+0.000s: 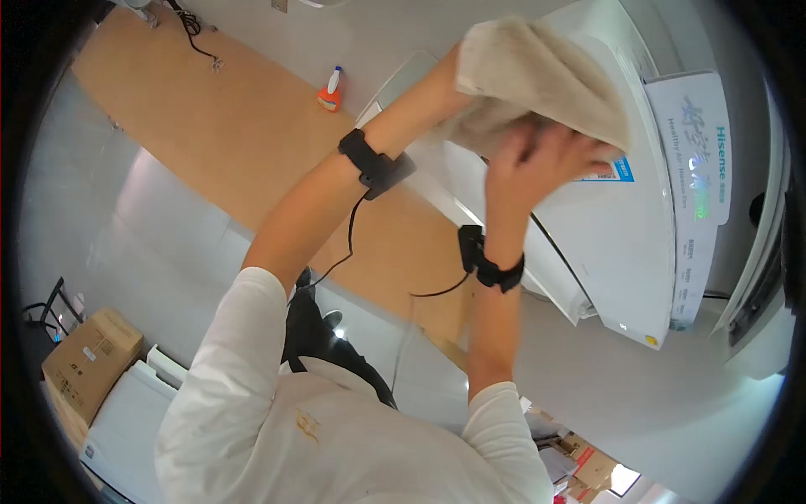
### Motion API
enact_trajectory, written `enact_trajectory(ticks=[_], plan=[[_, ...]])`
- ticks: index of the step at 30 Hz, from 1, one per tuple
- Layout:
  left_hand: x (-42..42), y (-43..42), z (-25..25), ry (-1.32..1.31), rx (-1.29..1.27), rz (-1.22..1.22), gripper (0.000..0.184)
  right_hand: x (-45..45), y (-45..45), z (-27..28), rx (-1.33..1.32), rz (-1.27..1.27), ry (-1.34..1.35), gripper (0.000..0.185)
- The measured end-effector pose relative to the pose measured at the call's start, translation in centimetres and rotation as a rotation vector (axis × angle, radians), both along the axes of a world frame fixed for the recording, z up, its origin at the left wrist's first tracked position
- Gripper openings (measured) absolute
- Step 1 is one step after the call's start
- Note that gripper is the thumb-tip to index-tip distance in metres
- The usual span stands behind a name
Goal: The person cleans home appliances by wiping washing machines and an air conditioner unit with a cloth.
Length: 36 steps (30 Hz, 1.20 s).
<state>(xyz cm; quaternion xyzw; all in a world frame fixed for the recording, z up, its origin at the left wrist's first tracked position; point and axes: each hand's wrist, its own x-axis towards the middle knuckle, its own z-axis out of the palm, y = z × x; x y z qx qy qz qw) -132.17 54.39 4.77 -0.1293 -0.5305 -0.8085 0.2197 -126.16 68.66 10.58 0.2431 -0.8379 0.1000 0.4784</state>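
A beige cloth (546, 80) is draped over my left hand and hides it; only the wrist (449, 92) shows going in beneath. My right hand (541, 164) is at the cloth's lower edge, blurred by motion, its fingers apart. I cannot tell whether it touches the cloth. Both hands are over a white air conditioner unit (613, 244), with a blue-and-white label (621, 170) close to my right fingertips. Black straps with small devices sit on my left wrist (369, 164) and right wrist (495, 269).
A white Hisense display panel (693, 193) runs along the unit's right side. On the tan board (193, 109) stands an orange spray bottle (330, 94). Black cables hang from both wrist devices. Cardboard boxes (92, 361) are at the lower left, beside a white appliance (126, 428).
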Motion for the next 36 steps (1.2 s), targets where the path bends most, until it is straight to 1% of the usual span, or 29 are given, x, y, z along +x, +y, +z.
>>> enact_trajectory(ticks=[1,3,4,6,7,9,12,13,15,16,17,18,19,20,22,24,26,27,28,30,31,33,35,36], plan=[[0.8,-0.3,-1.0,-0.031,-0.020,0.024,0.042,0.4,-0.9,-1.0,0.064,-0.028,-0.079,0.051],[2.5,-0.7,-3.1,-0.097,-0.065,0.054,0.047,0.8,-1.0,-4.8,0.180,-0.092,-0.226,0.050],[3.4,-0.7,-3.7,-0.123,-0.090,0.061,0.049,1.2,0.1,-7.0,0.175,-0.073,-0.281,0.053],[5.0,-0.4,-3.6,-0.158,-0.133,0.071,0.054,3.0,3.8,-11.3,0.175,-0.133,-0.392,0.059],[5.8,-0.1,-2.6,-0.160,-0.152,0.083,0.056,3.6,6.0,-11.9,0.181,-0.201,-0.444,0.062],[7.6,0.6,0.2,-0.148,-0.191,0.109,0.062,4.5,8.2,-9.6,0.002,-0.211,-0.314,0.059],[9.4,1.9,4.7,-0.097,-0.310,0.199,0.072,4.0,9.0,-3.4,-0.121,-0.233,-0.081,0.047],[9.8,2.8,6.2,-0.068,-0.354,0.224,0.076,4.0,9.2,-2.0,-0.134,-0.226,-0.079,0.043],[9.7,5.0,5.9,0.017,-0.526,0.388,0.076,3.8,9.8,0.4,-0.186,-0.221,-0.043,0.036],[9.2,5.8,5.2,0.083,-0.611,0.473,0.076,3.4,10.8,-0.8,-0.106,-0.244,-0.040,0.032],[9.2,6.4,4.3,0.088,-0.647,0.495,0.081,3.8,11.1,-1.5,-0.055,-0.248,-0.077,0.028],[9.7,7.4,3.4,0.094,-0.681,0.510,0.087,4.4,11.9,-3.1,-0.035,-0.268,-0.125,0.030],[10.4,9.3,2.3,0.015,-0.696,0.440,0.087,4.9,12.9,-4.7,-0.014,-0.288,-0.173,0.031],[11.8,10.5,1.5,-0.074,-0.717,0.376,0.087,5.8,13.9,-6.3,-0.022,-0.307,-0.232,0.038],[14.0,12.2,-0.1,-0.033,-0.828,0.182,0.088,9.1,15.9,-8.2,-0.158,-0.290,-0.322,0.046],[18.6,14.3,-0.9,-0.049,-0.957,0.066,0.081,12.8,17.7,-9.8,-0.303,-0.247,-0.382,0.052],[23.3,16.6,-2.0,-0.018,-0.999,-0.014,0.081,16.2,21.0,-11.5,-0.462,-0.216,-0.387,0.056],[26.3,17.9,-1.4,-0.105,-0.998,-0.079,0.080,18.3,23.3,-11.9,-0.775,-0.115,-0.418,0.054],[29.3,19.0,-1.2,-0.107,-1.017,-0.103,0.080,20.9,25.5,-12.7,-1.085,0.004,-0.441,0.051],[35.1,21.2,-1.4,-0.064,-1.084,-0.137,0.081,27.0,28.6,-12.8,-1.558,0.175,-0.367,0.048],[37.9,22.4,-1.9,-0.018,-1.130,-0.146,0.081,31.0,29.7,-10.4,-1.722,0.212,-0.276,0.048],[42.6,25.7,-3.1,-0.032,-1.227,-0.228,0.078,37.4,32.5,-8.7,-1.942,0.213,-0.180,0.045],[46.7,29.8,-3.7,-0.074,-1.263,-0.370,0.076,43.8,36.0,-8.2,-2.070,0.111,-0.202,0.039],[48.6,32.3,-3.4,-0.047,-1.238,-0.425,0.076,46.8,38.1,-8.3,-2.134,0.160,-0.152,0.039]])
